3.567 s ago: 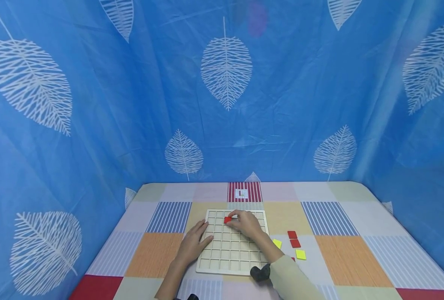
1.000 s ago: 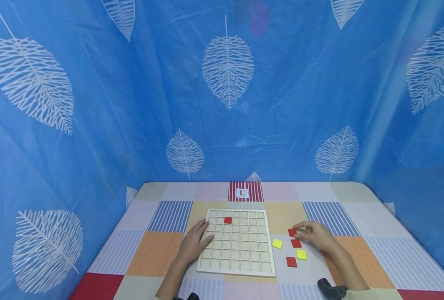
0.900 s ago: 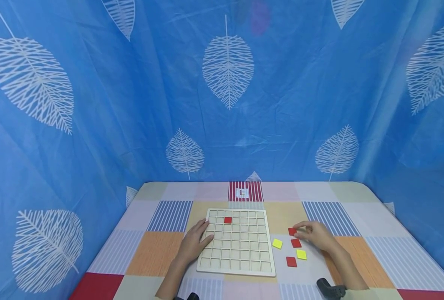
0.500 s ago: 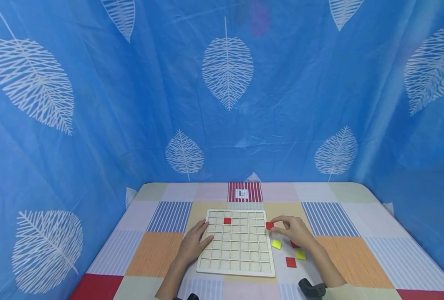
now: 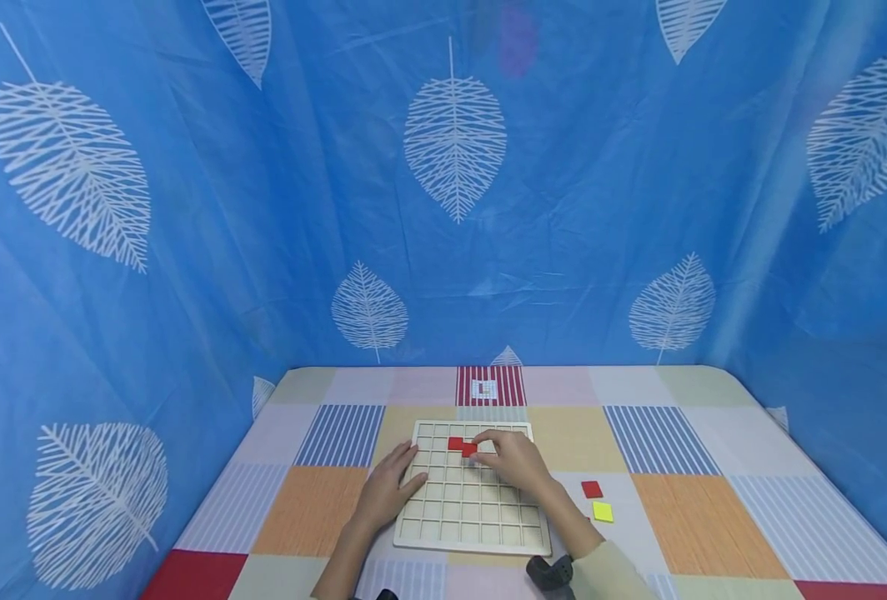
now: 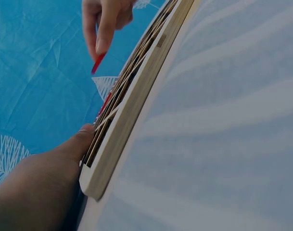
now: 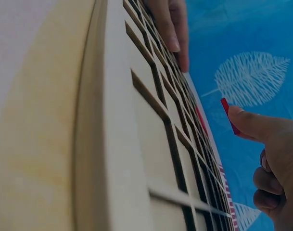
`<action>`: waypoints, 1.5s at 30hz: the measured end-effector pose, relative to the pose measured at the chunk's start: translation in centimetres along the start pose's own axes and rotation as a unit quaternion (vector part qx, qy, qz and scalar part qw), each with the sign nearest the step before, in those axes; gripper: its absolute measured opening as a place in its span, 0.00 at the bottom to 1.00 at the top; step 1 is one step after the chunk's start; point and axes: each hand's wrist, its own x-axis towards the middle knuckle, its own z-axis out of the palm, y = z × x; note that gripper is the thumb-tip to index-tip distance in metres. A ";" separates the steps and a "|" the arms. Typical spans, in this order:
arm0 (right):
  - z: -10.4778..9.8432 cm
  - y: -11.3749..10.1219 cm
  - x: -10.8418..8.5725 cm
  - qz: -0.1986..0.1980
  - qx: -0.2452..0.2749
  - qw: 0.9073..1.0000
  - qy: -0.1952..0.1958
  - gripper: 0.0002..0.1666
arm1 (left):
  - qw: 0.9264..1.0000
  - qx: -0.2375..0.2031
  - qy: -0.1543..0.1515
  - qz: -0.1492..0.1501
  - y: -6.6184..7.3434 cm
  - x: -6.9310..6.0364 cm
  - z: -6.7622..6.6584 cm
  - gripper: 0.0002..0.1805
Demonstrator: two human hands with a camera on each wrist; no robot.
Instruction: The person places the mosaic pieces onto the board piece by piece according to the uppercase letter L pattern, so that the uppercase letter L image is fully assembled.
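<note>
My right hand (image 5: 517,460) pinches a red square tile (image 5: 469,450) between thumb and fingertips, over the upper middle of a pale wooden grid board (image 5: 451,510). In the right wrist view the held tile (image 7: 230,116) is tilted and stands off the board's surface. Another red tile (image 5: 454,443) lies in a cell of the board, just left of the held one. My left hand (image 5: 385,492) rests at the board's left edge, fingers extended and thumb on the rim. The left wrist view shows that thumb (image 6: 81,139) touching the board's frame.
Right of the board lie a red tile (image 5: 591,489) and a yellow tile (image 5: 603,512) on the patchwork tablecloth (image 5: 684,517). My right forearm mostly covers another red tile. A small printed grid card (image 5: 483,389) lies beyond the board. Blue leaf-print curtain (image 5: 563,208) surrounds the table.
My right hand took a red tile from the right-hand group and carried it left over the board. Earlier it let go of the first red tile in its cell. The left hand stayed put.
</note>
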 end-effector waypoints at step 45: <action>-6.9 5.0 -3.4 0.050 0.066 0.996 0.034 0.13 | 1.000 0.000 0.000 0.007 -0.2 0.1 0.1 0.31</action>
